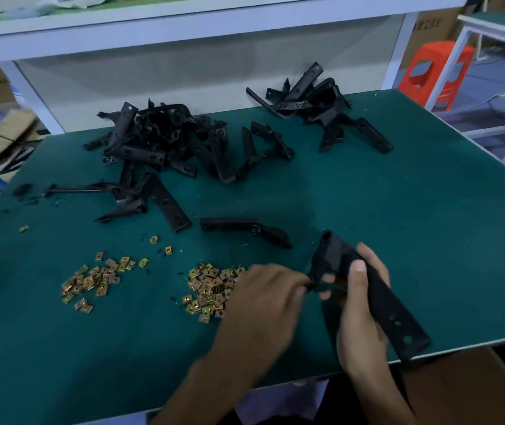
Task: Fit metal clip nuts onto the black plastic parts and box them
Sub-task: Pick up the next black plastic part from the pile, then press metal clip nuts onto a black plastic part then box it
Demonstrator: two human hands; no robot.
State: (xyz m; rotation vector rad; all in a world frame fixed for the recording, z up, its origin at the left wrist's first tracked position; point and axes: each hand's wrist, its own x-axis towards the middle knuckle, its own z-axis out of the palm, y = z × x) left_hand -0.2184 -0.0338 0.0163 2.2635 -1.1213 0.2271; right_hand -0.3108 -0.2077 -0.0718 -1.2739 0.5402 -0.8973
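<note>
Your right hand [360, 308] wraps black part [383, 302], thumb on top, above near edge of table [429, 225]. Your left hand [263, 292] blurred, fingertips bunched against part's left end; cannot tell if nut pinched. Clip nuts [211, 289] piled just left; second pile [92, 280] farther left. Parts heap [159, 139] beyond

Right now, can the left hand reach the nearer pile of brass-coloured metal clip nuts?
Probably yes: the left hand sits right beside the pile of brass-coloured metal clip nuts, nothing between, though its fingers are at the black plastic part.
</note>
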